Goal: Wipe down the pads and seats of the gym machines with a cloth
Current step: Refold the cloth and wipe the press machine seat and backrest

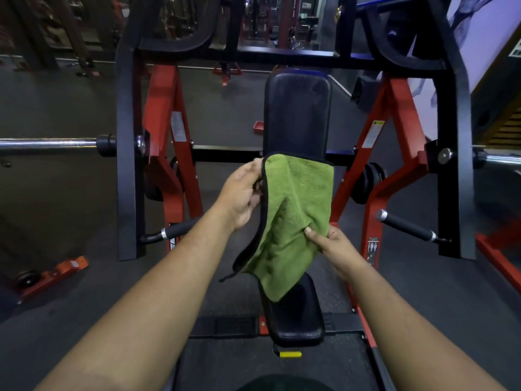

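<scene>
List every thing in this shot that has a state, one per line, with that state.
green cloth: held up in the air, hanging loosely folded, not touching any pad
left hand: pinches the cloth's upper black-trimmed edge
right hand: grips the cloth lower down
back pad: upright, bare, lower end hidden behind the cloth
seat pad: bare, top part hidden behind the cloth

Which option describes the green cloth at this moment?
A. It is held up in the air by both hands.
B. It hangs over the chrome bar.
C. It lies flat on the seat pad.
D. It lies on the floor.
A: the left hand pinches the green cloth at its top edge and the right hand pinches it lower down, clear of the seat pad.
</scene>
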`<action>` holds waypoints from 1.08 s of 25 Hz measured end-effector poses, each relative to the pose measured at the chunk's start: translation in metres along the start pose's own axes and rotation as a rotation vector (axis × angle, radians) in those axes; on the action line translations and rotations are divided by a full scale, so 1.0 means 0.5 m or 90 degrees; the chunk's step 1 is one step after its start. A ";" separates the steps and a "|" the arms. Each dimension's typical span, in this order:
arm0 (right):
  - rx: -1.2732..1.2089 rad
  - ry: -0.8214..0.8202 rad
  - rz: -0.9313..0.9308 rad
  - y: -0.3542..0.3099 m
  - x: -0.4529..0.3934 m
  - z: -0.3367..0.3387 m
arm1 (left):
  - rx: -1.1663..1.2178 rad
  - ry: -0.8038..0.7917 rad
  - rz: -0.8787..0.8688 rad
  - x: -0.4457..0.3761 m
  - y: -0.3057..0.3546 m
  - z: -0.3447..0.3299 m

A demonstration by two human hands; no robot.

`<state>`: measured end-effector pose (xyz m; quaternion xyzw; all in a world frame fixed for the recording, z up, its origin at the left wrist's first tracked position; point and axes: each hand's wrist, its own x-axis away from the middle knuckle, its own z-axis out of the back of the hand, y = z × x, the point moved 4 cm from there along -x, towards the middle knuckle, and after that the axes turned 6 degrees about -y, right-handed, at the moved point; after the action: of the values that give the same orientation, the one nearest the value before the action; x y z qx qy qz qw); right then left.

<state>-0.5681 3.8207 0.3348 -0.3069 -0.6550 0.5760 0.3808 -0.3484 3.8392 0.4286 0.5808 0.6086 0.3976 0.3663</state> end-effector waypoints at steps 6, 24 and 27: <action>-0.095 0.066 -0.118 0.042 0.006 0.003 | -0.219 -0.079 0.279 0.106 -0.254 0.127; 0.685 0.153 -0.041 0.106 0.020 0.051 | -0.924 -0.073 0.142 0.042 -0.269 0.160; 0.595 0.157 -0.043 0.152 0.040 0.081 | -0.887 -0.094 0.133 0.032 -0.336 0.168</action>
<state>-0.6155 3.8276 0.2609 -0.1478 -0.2857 0.7550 0.5714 -0.3430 3.8587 0.2410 0.2919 0.1271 0.6873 0.6529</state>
